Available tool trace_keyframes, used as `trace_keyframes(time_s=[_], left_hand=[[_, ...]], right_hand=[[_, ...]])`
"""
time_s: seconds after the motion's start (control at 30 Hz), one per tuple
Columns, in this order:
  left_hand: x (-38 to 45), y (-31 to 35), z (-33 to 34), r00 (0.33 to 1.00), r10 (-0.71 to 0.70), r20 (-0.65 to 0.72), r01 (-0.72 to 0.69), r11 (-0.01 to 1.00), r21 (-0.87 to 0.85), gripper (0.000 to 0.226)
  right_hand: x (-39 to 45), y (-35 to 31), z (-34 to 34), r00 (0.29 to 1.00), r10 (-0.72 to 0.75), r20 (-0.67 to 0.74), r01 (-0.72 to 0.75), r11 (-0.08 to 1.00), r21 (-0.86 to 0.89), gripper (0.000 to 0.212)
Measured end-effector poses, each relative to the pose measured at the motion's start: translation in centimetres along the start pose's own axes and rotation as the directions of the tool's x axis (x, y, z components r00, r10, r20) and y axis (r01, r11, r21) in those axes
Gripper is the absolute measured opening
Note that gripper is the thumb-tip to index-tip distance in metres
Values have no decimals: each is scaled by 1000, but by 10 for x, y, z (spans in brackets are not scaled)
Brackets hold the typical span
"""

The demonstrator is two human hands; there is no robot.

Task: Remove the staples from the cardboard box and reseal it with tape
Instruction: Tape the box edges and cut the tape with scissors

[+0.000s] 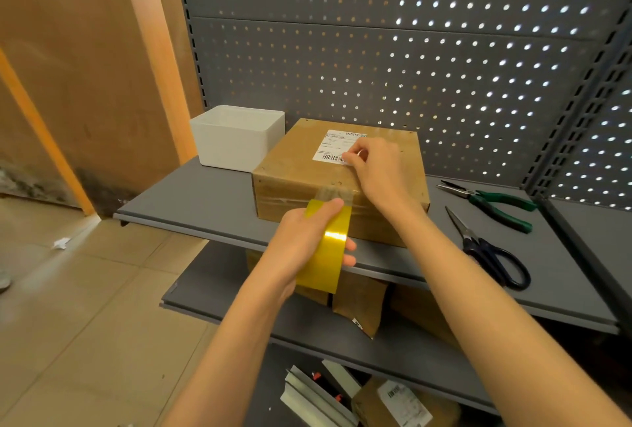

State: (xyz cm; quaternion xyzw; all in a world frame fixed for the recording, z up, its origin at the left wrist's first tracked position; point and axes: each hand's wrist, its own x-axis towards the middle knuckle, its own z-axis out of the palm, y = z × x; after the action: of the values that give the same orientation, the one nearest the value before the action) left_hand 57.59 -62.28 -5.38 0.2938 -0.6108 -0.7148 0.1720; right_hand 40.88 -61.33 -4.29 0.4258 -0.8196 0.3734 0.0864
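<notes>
Now, head view: one wide-angle look down over both forearms at a grey metal shelf [191, 201] backed by a perforated panel [376, 50]
Cardboard box: cardboard box [301, 166] sits closed on the shelf, near its front edge, roughly in the middle of the scene; a white shipping label [333, 146] with barcodes lies on its top
Tape: a clear strip of tape [333, 192] runs from the roll up over the box's near top edge and onto the top face
Left hand: left hand [301, 242] is wrapped around a yellow tape roll [328, 248], fingers curled over its outer face and through its core, holding it just in front of the box's near side
Right hand: right hand [379, 170] rests on the box top at the label's right end, fingers bent and pinched together with the tips pressing down where the strip lies; whether it pinches the tape end or only presses it cannot be told
White container: white container [237, 134] stands left of the box and further back, touching or just beside its far left corner
Pliers: green-handled pliers [492, 204] lie on the shelf right of the box
Scissors: dark-handled scissors [489, 252] lie nearer than the pliers, blades pointing far-left
Lower shelf: brown packages [359, 303] lie below, partly hidden by the arms
</notes>
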Motion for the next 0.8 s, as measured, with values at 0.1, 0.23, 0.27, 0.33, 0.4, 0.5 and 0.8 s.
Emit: trace_keyframes(time_s=[0.1,0.23,0.27,0.33,0.4,0.5,0.8], left_hand=[[0,0,-1,1000,-4,-4,4,1000,-3,28],[1,-1,-3,1000,8,-22,-8,1000,-18,27],[1,-1,-4,999,16,-30,-17,999,-31,26],[1,-3,-3,998,35,-47,-37,998,-44,25],[-1,-6,-3,996,59,-74,-63,997,-48,25],[-1,-11,-1,988,95,-121,-98,995,-18,25],[-1,-8,1,984,73,-160,-67,997,41,24]], right_hand=[[-7,-7,-6,992,-88,-92,100,986,134,25],[-21,-3,-15,928,-315,200,305,949,83,35],[-25,1,-14,890,-342,301,348,937,35,35],[-28,7,-14,845,-358,396,392,920,-5,37],[-30,9,-16,830,-354,431,400,916,-20,41],[-29,9,-16,807,-336,487,410,911,-51,44],[-30,10,-14,807,-308,503,418,901,-118,46]])
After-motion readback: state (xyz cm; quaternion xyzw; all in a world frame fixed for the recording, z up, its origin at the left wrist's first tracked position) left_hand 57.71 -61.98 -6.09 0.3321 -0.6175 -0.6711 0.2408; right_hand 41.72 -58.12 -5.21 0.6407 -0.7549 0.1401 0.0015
